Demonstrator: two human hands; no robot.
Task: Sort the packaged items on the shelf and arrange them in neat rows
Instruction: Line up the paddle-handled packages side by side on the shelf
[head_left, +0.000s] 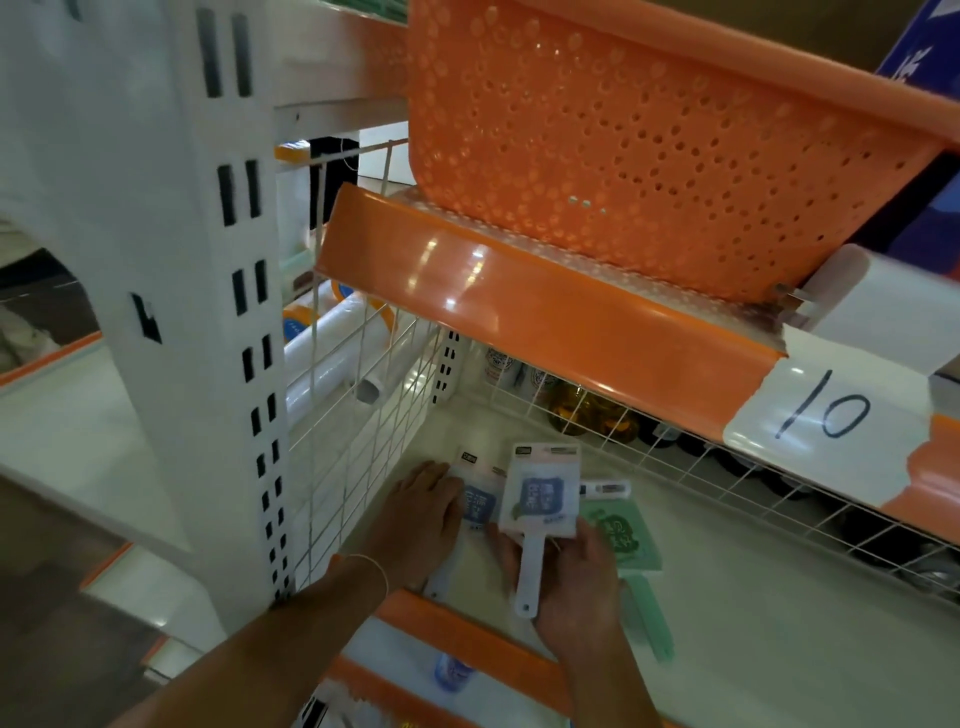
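On the pale lower shelf lie flat packaged brushes with handles. My right hand grips a white packaged brush with a blue label, holding it at the base of the head so its handle points toward me. My left hand rests flat with straight fingers on another white packaged brush beside it on the left. A green packaged brush lies on the shelf to the right, partly under my right hand. A small white item lies behind the held brush.
A white wire divider walls the shelf on the left, a wire fence at the back. An orange shelf edge with a tag marked 10 overhangs, carrying an orange perforated basket. A white slotted upright stands left.
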